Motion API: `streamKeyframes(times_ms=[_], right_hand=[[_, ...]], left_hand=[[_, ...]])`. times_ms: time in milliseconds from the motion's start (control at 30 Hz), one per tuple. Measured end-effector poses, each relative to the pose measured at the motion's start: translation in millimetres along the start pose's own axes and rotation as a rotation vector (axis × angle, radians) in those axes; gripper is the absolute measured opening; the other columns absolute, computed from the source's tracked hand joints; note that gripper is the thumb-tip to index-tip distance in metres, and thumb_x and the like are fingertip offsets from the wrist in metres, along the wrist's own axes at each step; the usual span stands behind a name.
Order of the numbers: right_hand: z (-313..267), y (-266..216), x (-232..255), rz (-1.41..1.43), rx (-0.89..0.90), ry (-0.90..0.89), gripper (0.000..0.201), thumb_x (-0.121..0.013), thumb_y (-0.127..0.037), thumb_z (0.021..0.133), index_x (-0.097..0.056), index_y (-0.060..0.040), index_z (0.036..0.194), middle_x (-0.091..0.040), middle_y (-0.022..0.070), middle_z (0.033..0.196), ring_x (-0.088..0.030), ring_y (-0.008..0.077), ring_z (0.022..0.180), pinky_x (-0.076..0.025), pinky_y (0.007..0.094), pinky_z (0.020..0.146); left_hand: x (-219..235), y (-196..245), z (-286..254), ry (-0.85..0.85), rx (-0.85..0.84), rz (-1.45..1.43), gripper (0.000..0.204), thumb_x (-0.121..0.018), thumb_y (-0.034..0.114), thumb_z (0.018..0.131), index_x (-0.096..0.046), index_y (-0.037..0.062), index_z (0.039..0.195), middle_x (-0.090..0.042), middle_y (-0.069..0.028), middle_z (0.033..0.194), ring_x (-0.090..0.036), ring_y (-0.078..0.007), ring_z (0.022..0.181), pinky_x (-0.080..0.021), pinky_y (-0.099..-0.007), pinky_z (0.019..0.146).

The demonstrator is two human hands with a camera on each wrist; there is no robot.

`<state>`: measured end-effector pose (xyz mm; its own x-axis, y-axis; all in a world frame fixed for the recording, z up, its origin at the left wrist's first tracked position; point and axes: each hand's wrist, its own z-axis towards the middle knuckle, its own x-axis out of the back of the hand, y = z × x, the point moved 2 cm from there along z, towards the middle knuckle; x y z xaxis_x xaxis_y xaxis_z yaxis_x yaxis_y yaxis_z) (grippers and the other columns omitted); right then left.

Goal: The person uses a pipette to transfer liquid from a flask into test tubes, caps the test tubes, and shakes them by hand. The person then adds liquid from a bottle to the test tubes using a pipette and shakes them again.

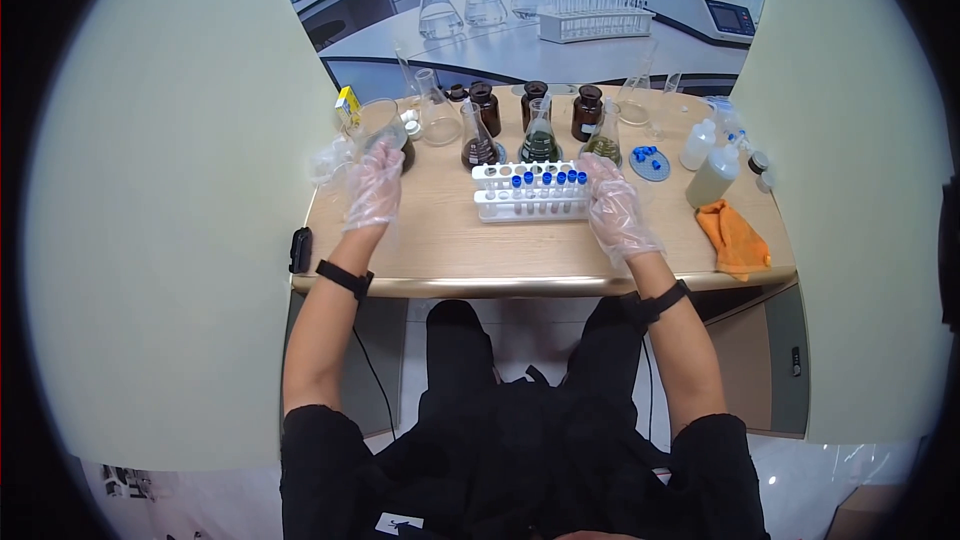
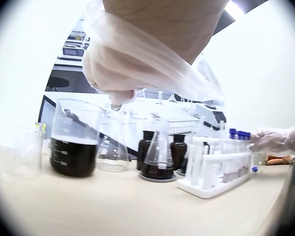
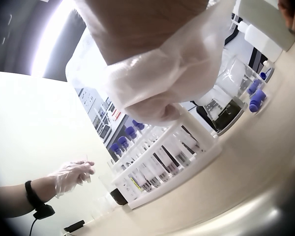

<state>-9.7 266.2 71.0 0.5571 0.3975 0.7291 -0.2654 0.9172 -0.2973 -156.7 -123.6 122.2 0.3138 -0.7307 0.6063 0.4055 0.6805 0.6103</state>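
My gloved left hand is in front of the glass beaker of dark liquid, fingers curled. It pinches a small clear tube, mostly hidden by the fingers. The white test tube rack stands at the middle of the table, with several blue-capped tubes upright in it. At the rack's right end my gloved right hand bends its fingers over the top edge and holds that end, close to the last blue cap. Its fingertips are partly hidden by the glove.
Behind the rack stand conical flasks with dark liquid and brown bottles. To the right are a dish of blue caps, white plastic bottles and an orange cloth. An empty conical flask is beside the beaker.
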Motion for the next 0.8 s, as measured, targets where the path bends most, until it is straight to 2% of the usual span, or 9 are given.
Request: streamKeyframes(times_ms=[67, 100, 167, 233, 300, 367, 533, 600, 800], right_hand=[[-1.3, -2.2, 4.5, 0.005, -0.004, -0.031, 0.052, -0.062, -0.007, 0.087, -0.066, -0.0047, 0.139, -0.061, 0.0171, 0.148, -0.056, 0.0398, 0.137, -0.046, 0.0460, 0.116], [-1.3, -3.6, 6.3, 0.009, -0.008, -0.065, 0.055, -0.062, -0.008, 0.085, -0.064, -0.0041, 0.140, -0.058, 0.0175, 0.151, -0.055, 0.0394, 0.138, -0.045, 0.0461, 0.117], [-0.6, -7.5, 8.7, 0.039, -0.055, -0.096, 0.057, -0.060, -0.009, 0.086, -0.062, -0.0043, 0.142, -0.057, 0.0184, 0.153, -0.053, 0.0388, 0.141, -0.042, 0.0452, 0.120], [-0.8, -11.1, 9.7, 0.070, -0.106, -0.128, 0.059, -0.059, -0.011, 0.086, -0.059, -0.0045, 0.145, -0.055, 0.0193, 0.154, -0.050, 0.0382, 0.144, -0.038, 0.0443, 0.123], [-0.8, -12.4, 10.2, 0.112, -0.150, -0.144, 0.063, -0.061, -0.011, 0.085, -0.057, -0.0022, 0.147, -0.054, 0.0184, 0.155, -0.047, 0.0355, 0.147, -0.037, 0.0414, 0.123], [-2.4, -9.9, 7.7, 0.166, -0.152, -0.099, 0.061, -0.062, -0.011, 0.083, -0.060, -0.0031, 0.144, -0.055, 0.0180, 0.154, -0.050, 0.0372, 0.144, -0.040, 0.0426, 0.122], [-6.1, 3.2, -8.3, 0.427, -0.218, -0.054, 0.059, -0.062, -0.010, 0.082, -0.063, -0.0046, 0.141, -0.056, 0.0176, 0.154, -0.052, 0.0384, 0.142, -0.041, 0.0432, 0.121], [-3.2, -6.6, 6.1, 0.235, -0.140, -0.064, 0.059, -0.061, -0.010, 0.083, -0.064, -0.0052, 0.141, -0.055, 0.0173, 0.154, -0.051, 0.0379, 0.142, -0.041, 0.0426, 0.121], [-3.0, -6.8, 5.1, 0.139, -0.160, -0.118, 0.065, -0.066, -0.011, 0.083, -0.059, -0.0065, 0.147, -0.054, 0.0162, 0.156, -0.048, 0.0344, 0.146, -0.038, 0.0401, 0.123]], left_hand=[[16.9, -10.3, 22.8, 0.085, -0.196, 0.194, 0.036, -0.054, 0.034, 0.107, -0.068, 0.0072, 0.127, -0.074, -0.0254, 0.104, -0.071, -0.0442, 0.098, -0.054, -0.0533, 0.082], [23.8, -11.6, 32.3, 0.087, -0.199, 0.196, 0.036, -0.054, 0.034, 0.107, -0.068, 0.0072, 0.127, -0.074, -0.0254, 0.104, -0.071, -0.0442, 0.098, -0.054, -0.0533, 0.082], [35.1, -19.8, 51.9, -0.007, 0.013, 0.484, 0.034, -0.052, 0.032, 0.107, -0.071, 0.0069, 0.119, -0.074, -0.0234, 0.104, -0.072, -0.0425, 0.098, -0.054, -0.0539, 0.082], [27.6, -59.2, 88.6, -0.012, 0.049, 0.594, 0.034, -0.052, 0.032, 0.107, -0.072, 0.0059, 0.115, -0.074, -0.0227, 0.104, -0.072, -0.0416, 0.097, -0.055, -0.0532, 0.082], [29.2, -66.6, 101.8, -0.017, 0.082, 0.703, 0.034, -0.052, 0.032, 0.106, -0.074, 0.0050, 0.110, -0.074, -0.0221, 0.104, -0.072, -0.0406, 0.096, -0.055, -0.0525, 0.082], [25.6, -67.4, 105.3, 0.004, -0.372, 0.940, 0.036, -0.053, 0.031, 0.105, -0.075, 0.0015, 0.105, -0.074, -0.0209, 0.104, -0.072, -0.0373, 0.093, -0.058, -0.0505, 0.081], [15.3, -66.8, 115.7, -0.004, -0.310, 0.946, 0.031, -0.057, 0.024, 0.102, -0.076, -0.0005, 0.107, -0.073, -0.0193, 0.106, -0.072, -0.0341, 0.093, -0.059, -0.0468, 0.077], [14.8, -56.0, 112.5, -0.016, -0.287, 0.999, 0.028, -0.059, 0.021, 0.100, -0.076, -0.0007, 0.108, -0.073, -0.0185, 0.106, -0.072, -0.0331, 0.094, -0.059, -0.0457, 0.077], [14.5, -47.3, 107.8, -0.013, -0.307, 0.959, 0.029, -0.062, 0.012, 0.094, -0.074, -0.0037, 0.114, -0.072, -0.0197, 0.110, -0.072, -0.0343, 0.098, -0.059, -0.0457, 0.081]])
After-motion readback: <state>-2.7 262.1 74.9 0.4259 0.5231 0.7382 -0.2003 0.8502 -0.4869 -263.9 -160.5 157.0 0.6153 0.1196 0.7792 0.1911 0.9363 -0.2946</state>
